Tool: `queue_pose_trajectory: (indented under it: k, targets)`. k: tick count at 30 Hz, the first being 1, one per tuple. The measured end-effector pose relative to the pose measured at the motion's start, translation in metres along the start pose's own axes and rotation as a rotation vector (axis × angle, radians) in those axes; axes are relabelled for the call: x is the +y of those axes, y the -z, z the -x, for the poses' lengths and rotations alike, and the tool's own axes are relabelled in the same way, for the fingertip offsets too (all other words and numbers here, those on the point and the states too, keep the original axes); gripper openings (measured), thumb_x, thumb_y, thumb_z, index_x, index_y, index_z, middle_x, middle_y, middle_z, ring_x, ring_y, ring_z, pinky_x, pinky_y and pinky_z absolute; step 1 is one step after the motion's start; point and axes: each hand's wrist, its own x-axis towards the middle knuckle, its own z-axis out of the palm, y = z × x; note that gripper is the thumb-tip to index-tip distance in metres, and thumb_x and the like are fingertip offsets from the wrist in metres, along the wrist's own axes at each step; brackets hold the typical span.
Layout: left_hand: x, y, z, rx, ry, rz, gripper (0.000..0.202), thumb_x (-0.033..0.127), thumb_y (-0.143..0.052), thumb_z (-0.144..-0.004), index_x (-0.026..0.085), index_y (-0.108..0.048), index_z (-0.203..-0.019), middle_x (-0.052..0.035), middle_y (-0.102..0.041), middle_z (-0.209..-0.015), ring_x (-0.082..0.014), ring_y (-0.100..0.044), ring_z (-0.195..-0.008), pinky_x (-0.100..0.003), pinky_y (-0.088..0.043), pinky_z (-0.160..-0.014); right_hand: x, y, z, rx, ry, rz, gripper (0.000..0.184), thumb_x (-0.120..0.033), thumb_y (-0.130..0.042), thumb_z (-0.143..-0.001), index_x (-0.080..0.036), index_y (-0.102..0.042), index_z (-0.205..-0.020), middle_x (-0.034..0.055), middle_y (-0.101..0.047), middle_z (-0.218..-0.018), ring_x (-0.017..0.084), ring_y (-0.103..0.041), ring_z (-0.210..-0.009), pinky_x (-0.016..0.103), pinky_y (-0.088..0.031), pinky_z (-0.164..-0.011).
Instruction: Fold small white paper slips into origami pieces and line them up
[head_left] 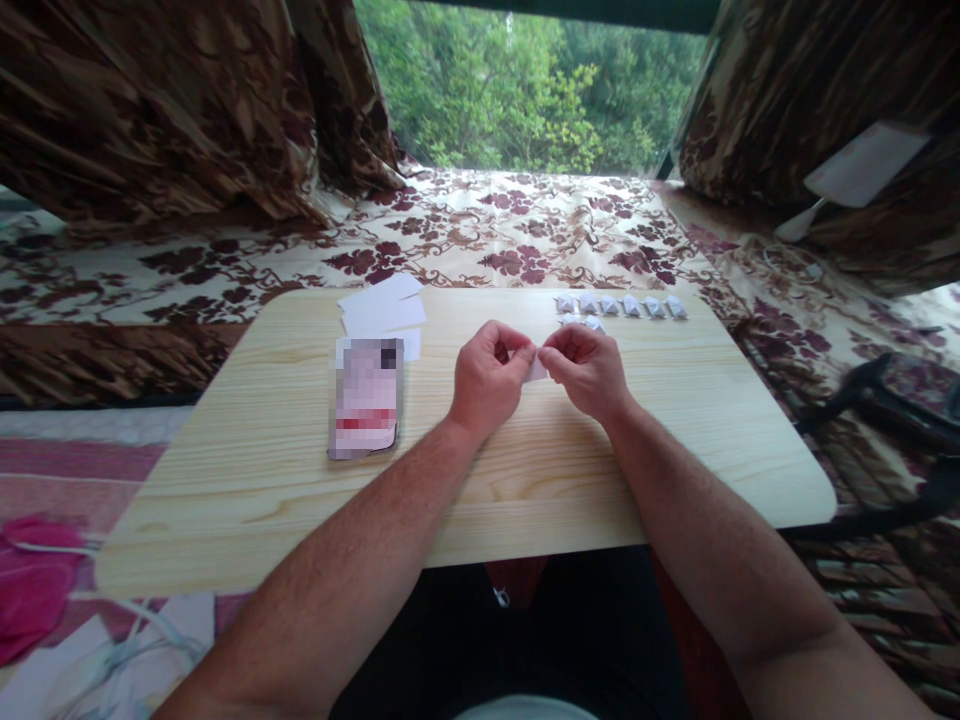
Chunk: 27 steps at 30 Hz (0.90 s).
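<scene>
My left hand (492, 368) and my right hand (586, 368) meet above the middle of the table, thumbs and fingertips pinched. Between them they hold a small piece of white paper (535, 372), and its lower part shows below the fingertips. The fingers cover the rest, so its folds cannot be made out. Just behind my right hand, several small folded white paper pieces (631, 306) sit in a row, with a shorter second row partly hidden by that hand. Loose white paper sheets (382, 306) lie overlapping to the left, farther back.
A phone (366, 395), blurred out, lies on the wooden table (262, 500) left of my hands. Beyond the table is a ledge with floral cloth (517, 230) below a window. A white lamp (866, 165) stands at right, near a dark chair (915, 400). Cables and pink cloth (34, 580) lie lower left.
</scene>
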Motion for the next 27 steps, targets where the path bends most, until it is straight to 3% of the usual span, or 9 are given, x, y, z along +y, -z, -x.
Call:
queue_pose_trajectory:
  k: [7,27]
  targets:
    - [0.0004,-0.0034,0.0002,-0.012,0.040,0.115,0.018,0.024,-0.075,-0.074,0.019,-0.063,-0.086,-0.0007,-0.065,-0.081,-0.0116,-0.057,-0.067,-0.025,-0.045,-0.062,0.0008,0.0015,-0.0021,0.012,-0.008,-0.021,0.018,-0.028,-0.071,-0.075,-0.019,-0.058,-0.066,-0.0052,-0.053,-0.054,0.008,-0.045,-0.048,0.024,-0.034,-0.047]
    - [-0.0033,-0.0012,-0.0016,-0.039,0.075,0.097,0.024,0.027,-0.079,-0.071,0.019,-0.068,-0.090,0.0007,-0.062,-0.072,-0.0109,-0.052,-0.061,-0.024,-0.041,-0.056,0.0009,0.0017,-0.0015,0.007,0.002,-0.021,0.015,-0.027,-0.068,-0.078,-0.018,-0.060,-0.068,-0.0050,-0.053,-0.053,0.008,-0.045,-0.047,0.025,-0.033,-0.046]
